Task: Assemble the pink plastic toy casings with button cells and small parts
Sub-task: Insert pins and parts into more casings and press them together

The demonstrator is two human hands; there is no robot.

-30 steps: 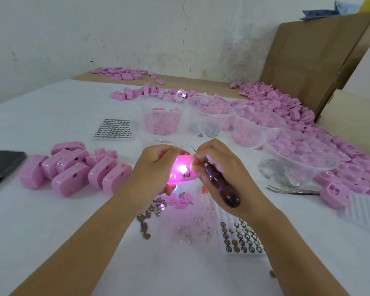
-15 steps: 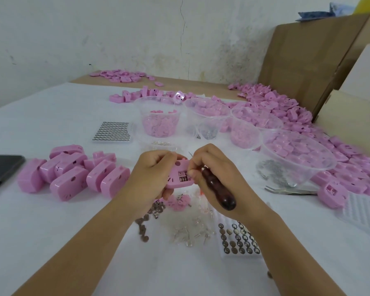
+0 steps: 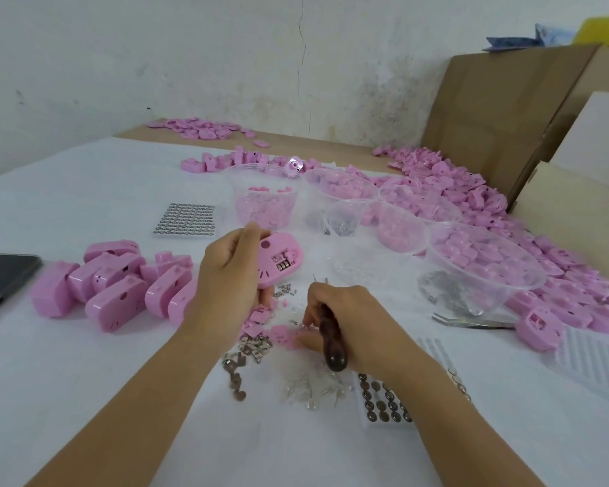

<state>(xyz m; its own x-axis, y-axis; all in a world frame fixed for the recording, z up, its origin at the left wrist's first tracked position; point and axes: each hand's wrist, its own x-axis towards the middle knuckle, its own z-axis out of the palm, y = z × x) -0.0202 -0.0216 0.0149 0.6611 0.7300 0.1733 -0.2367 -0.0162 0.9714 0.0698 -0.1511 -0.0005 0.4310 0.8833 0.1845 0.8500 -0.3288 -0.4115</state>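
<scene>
My left hand (image 3: pixel 230 272) grips a pink toy casing (image 3: pixel 280 263) above the table, its open back showing button cells in the slot. My right hand (image 3: pixel 348 321) holds a dark-handled screwdriver (image 3: pixel 331 340) in its palm while its fingertips reach down among small pink parts (image 3: pixel 278 333) on the cloth. Metal contact strips (image 3: pixel 238 369), clear LEDs (image 3: pixel 313 390) and a tray of button cells (image 3: pixel 384 404) lie just in front of my hands.
Finished pink casings (image 3: pixel 116 286) are grouped at the left, beside a dark tablet (image 3: pixel 0 279). A sheet of button cells (image 3: pixel 187 219) lies farther back. Clear bowls (image 3: pixel 486 272) of parts, tweezers (image 3: pixel 471 321) and a big heap of pink casings (image 3: pixel 471 191) fill the right.
The casing's light has gone out. My left hand lifted the casing up and left; my right hand left it and dropped to the small parts on the cloth.
</scene>
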